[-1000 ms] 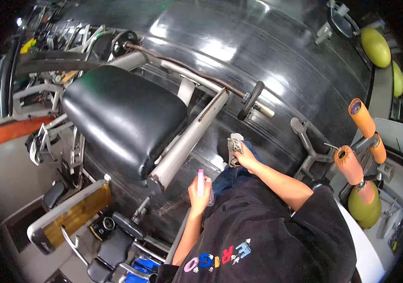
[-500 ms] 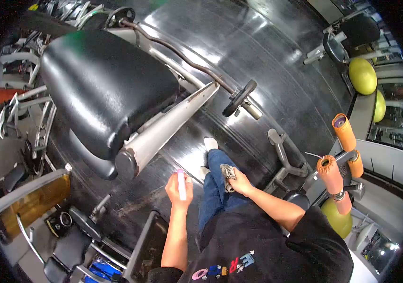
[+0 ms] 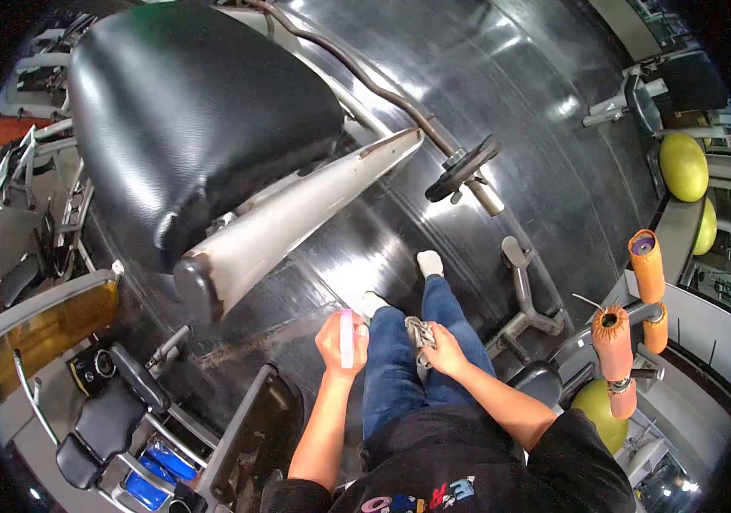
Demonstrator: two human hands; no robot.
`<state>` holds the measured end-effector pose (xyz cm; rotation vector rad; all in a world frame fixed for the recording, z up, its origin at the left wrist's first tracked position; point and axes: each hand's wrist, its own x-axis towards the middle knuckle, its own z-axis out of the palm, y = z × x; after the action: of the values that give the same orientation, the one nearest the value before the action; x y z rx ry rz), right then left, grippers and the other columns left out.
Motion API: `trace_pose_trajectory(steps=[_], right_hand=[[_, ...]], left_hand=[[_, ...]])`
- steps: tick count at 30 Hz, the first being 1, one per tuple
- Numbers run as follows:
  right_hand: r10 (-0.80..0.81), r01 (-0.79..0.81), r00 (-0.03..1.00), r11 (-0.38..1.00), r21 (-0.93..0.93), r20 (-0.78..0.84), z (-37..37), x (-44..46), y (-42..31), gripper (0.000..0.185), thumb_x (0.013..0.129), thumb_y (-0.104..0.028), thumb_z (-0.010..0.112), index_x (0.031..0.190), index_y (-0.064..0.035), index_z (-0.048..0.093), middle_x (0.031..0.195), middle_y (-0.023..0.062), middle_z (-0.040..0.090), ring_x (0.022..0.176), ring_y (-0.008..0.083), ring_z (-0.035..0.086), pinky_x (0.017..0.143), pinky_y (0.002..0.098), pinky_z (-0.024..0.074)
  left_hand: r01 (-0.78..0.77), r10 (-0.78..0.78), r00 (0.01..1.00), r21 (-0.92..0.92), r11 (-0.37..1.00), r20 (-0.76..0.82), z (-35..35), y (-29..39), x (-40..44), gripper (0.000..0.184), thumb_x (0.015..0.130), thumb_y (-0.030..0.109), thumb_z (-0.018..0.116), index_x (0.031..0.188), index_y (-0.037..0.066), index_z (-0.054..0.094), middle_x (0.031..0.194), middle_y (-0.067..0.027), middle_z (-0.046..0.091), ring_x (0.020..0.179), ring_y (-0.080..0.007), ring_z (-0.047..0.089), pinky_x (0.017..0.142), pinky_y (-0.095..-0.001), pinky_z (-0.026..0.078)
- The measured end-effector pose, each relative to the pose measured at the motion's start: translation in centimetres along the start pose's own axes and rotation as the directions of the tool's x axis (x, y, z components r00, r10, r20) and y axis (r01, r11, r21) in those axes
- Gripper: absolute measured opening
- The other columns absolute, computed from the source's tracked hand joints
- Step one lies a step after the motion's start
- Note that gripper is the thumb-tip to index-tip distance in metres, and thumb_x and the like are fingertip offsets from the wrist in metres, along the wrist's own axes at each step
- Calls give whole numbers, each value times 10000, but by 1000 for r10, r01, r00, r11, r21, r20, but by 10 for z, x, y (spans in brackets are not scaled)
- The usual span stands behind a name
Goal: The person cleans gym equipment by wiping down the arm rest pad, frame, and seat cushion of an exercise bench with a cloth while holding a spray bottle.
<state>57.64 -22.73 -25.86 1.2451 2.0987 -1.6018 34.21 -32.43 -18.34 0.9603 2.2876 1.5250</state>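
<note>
My left hand (image 3: 332, 344) is closed around a slim, pale object with a pinkish top (image 3: 347, 339), held upright; its exact kind is too small to make out. In my right hand (image 3: 446, 351) is a crumpled grey-beige cloth (image 3: 421, 333), gripped in front of my thigh. Ahead and to the left stands a preacher curl bench with a large black padded cushion (image 3: 203, 120) and a grey metal frame (image 3: 297, 218). A curved barbell (image 3: 357, 68) with a black weight plate (image 3: 463, 168) rests across its far side. Neither hand touches the bench.
At the right is a machine with orange foam rollers (image 3: 646, 267). Yellow exercise balls (image 3: 683, 167) sit beyond it by the wall. A metal floor stand (image 3: 519, 282) is right of my feet. At lower left are a black padded seat (image 3: 109, 423) and a dark panel (image 3: 259, 436).
My feet have stepped apart and forward, and the bench now looms larger and nearer. Both hands keep hold of the pale object and the cloth.
</note>
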Motion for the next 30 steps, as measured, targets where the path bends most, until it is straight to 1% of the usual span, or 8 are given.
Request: trace_pose_trajectory(steps=[6,8,14,16,17,20,28,30], right_hand=[[11,-10,1000,994,112,-8,-7,15,3,439,797,-99,605,1227,-34,546,1121,215,603,1106,413,592,963,463,466],[15,-17,1000,995,100,15,-15,19,9,439,797,-102,605,1227,-35,548,1125,215,605,1109,412,593,963,461,468],[48,-50,999,991,122,25,-46,29,19,419,804,-109,594,1213,-32,549,1113,212,622,1102,408,604,953,451,473],[151,-139,988,950,278,-21,-55,32,22,397,808,-106,584,1197,-28,551,1085,208,641,1071,402,623,932,436,481],[191,-185,982,936,299,8,-56,38,31,523,847,-89,606,1359,-36,513,1175,165,667,1089,247,642,932,353,495],[277,-254,961,886,389,-3,-66,47,36,536,874,-90,616,1395,-42,498,1211,141,668,1106,214,630,941,332,489],[333,-262,941,829,495,-60,-69,75,35,558,889,-81,622,1426,-36,476,1243,141,659,1125,219,622,978,321,471],[204,-136,974,875,464,-100,-90,93,-2,552,834,-96,637,1354,26,499,1245,224,646,1212,319,613,1021,367,457]], left_hand=[[37,-36,995,-2,999,98,21,3,17,193,857,213,644,820,26,614,746,-117,632,653,-281,640,623,-374,512],[-49,40,985,46,998,166,32,9,28,178,857,201,646,825,28,619,750,-120,636,662,-290,641,633,-377,514],[63,-63,972,7,998,228,61,15,36,175,855,191,668,819,29,615,756,-129,632,679,-311,642,636,-392,513],[83,-78,967,-8,997,241,70,16,39,150,843,162,682,821,28,617,756,-139,635,683,-342,645,633,-410,517],[83,-80,974,-8,997,212,76,17,42,156,843,167,683,822,28,615,752,-142,631,687,-345,645,634,-411,515],[100,-98,977,-1,995,190,92,18,46,163,844,175,681,827,28,612,752,-145,626,697,-353,643,642,-412,513],[117,-127,978,74,990,163,113,15,57,189,854,206,670,856,26,611,788,-135,635,738,-343,653,672,-411,518],[248,-246,963,-10,969,108,109,12,52,214,859,231,675,858,27,609,792,-126,638,735,-317,653,672,-393,515]])
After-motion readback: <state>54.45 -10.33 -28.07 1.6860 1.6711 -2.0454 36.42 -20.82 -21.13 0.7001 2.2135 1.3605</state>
